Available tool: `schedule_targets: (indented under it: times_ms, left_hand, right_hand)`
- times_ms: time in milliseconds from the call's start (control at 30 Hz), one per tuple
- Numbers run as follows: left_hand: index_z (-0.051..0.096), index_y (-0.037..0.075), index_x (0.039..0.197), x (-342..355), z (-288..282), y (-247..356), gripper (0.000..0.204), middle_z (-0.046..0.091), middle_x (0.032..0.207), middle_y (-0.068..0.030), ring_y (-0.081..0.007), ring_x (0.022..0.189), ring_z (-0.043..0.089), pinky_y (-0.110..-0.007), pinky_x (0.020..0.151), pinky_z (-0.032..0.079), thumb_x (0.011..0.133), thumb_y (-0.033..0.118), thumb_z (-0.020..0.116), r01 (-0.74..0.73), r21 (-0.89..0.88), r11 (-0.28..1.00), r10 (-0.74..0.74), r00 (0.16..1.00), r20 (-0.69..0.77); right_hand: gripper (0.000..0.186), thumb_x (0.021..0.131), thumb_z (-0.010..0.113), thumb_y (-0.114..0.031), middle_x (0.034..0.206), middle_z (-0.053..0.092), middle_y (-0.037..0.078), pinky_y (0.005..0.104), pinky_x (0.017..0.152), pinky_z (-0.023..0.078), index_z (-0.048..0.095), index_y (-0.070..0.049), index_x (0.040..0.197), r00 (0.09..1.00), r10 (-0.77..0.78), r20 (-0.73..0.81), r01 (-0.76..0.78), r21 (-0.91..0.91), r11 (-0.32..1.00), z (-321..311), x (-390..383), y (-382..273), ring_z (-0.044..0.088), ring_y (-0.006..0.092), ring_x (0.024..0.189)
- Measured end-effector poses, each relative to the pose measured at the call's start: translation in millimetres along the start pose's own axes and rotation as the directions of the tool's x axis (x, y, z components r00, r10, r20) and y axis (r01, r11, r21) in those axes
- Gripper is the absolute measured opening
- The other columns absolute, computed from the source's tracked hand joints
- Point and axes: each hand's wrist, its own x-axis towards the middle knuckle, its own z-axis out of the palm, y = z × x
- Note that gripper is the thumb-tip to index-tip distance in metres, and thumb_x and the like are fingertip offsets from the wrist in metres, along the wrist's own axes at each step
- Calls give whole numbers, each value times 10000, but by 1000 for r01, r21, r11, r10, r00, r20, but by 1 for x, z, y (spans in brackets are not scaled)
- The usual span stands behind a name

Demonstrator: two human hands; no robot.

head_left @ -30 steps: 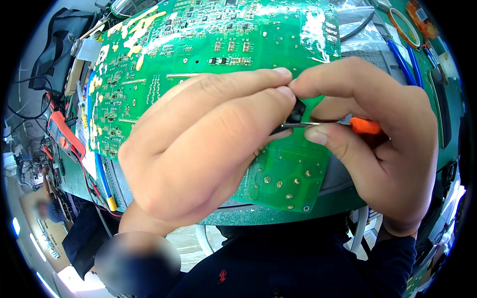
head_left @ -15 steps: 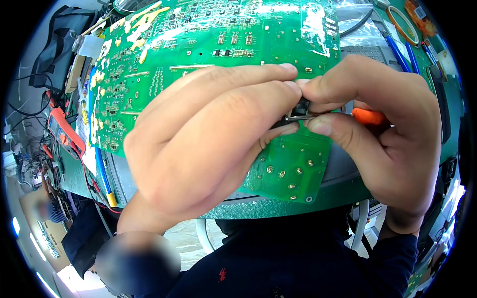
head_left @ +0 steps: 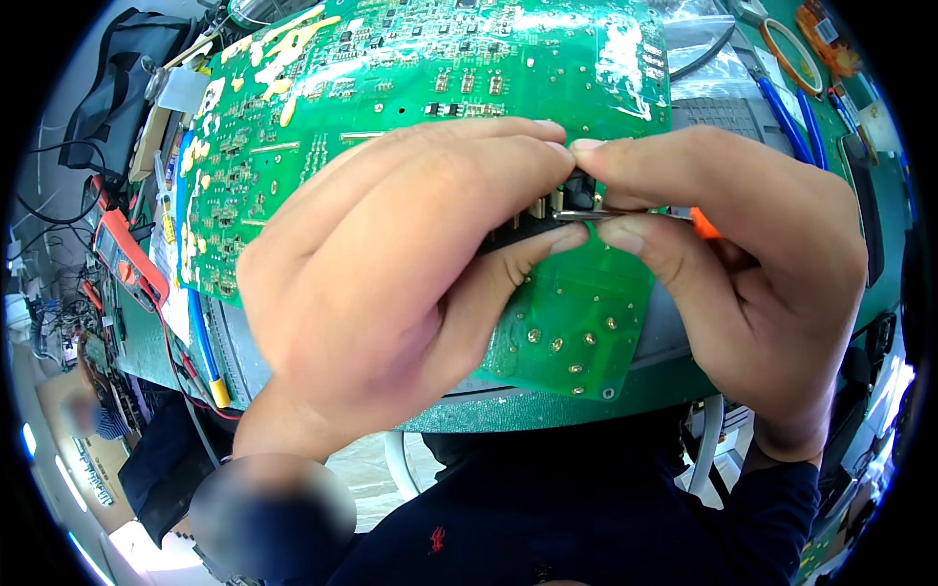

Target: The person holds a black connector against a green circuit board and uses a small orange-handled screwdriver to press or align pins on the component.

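Above a large green circuit board [head_left: 567, 313], my left hand [head_left: 391, 254] pinches a black block-shaped part with metal pins [head_left: 532, 225]. Most of that part is hidden by my fingers. My right hand [head_left: 752, 244] is closed round a thin screwdriver-like tool with a metal shaft [head_left: 625, 214] and an orange handle [head_left: 703, 224]. The shaft lies across the black part, its end beside the metal pins. Forefinger and thumb of the right hand nearly meet those of the left, and the right forefinger is at the part's upper end.
To the left lie a red multimeter [head_left: 132, 259] and a blue tool with a yellow end [head_left: 208, 356]. Blue-handled tools [head_left: 787, 122], a tape roll [head_left: 789, 51] and clear plastic bags [head_left: 703, 59] are at the far right. Yellowish blobs of glue cover the board's far left corner.
My hands have turned slightly, so more of the black part and its pins shows. The metal shaft now reaches further left across it, and the orange handle is more covered.
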Motion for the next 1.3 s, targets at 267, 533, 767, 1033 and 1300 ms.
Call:
schedule_targets:
  times_ms: [267,533,767,1033,1300]
  left_hand:
    - [646,-66,1052,0,2,-15,344,696,1085,-252,-288,983,700,-324,839,556,725,-99,747,-91,-41,995,90,996,-23]
    - [654,-43,1036,18,-6,2,325,684,1120,-255,-264,994,682,-309,831,542,727,-59,754,-70,61,996,62,989,134]
    - [677,-32,1080,5,-2,-5,387,719,1045,-158,-233,902,706,-299,807,544,714,3,798,64,60,996,-69,994,83]
    - [706,-42,1075,7,-3,-8,410,721,1015,-182,-281,927,711,-322,817,557,698,76,815,-45,107,993,40,998,51]
    - [707,-58,1071,4,-6,-10,423,725,1021,-192,-300,939,711,-332,831,556,678,61,810,-105,131,986,100,994,44]
  right_hand:
    - [311,755,689,114,900,718,128,221,649,538,694,57,1061,993,21,-120,-22,-6,1000,17,-5,-3,701,173,771]
    - [321,761,691,99,923,723,124,234,661,546,700,31,1075,994,99,50,-92,-124,988,0,0,0,704,174,771]
    - [317,752,699,90,886,719,131,257,649,541,708,19,1061,995,27,-96,-39,-126,991,18,-3,-1,703,198,745]
    - [306,746,706,78,847,714,133,262,620,536,709,26,1048,971,-113,-212,95,-95,991,24,-3,1,694,207,697]
    - [271,733,726,56,812,713,131,257,564,522,715,46,1004,979,-200,-44,181,-271,946,5,-1,5,685,201,651]
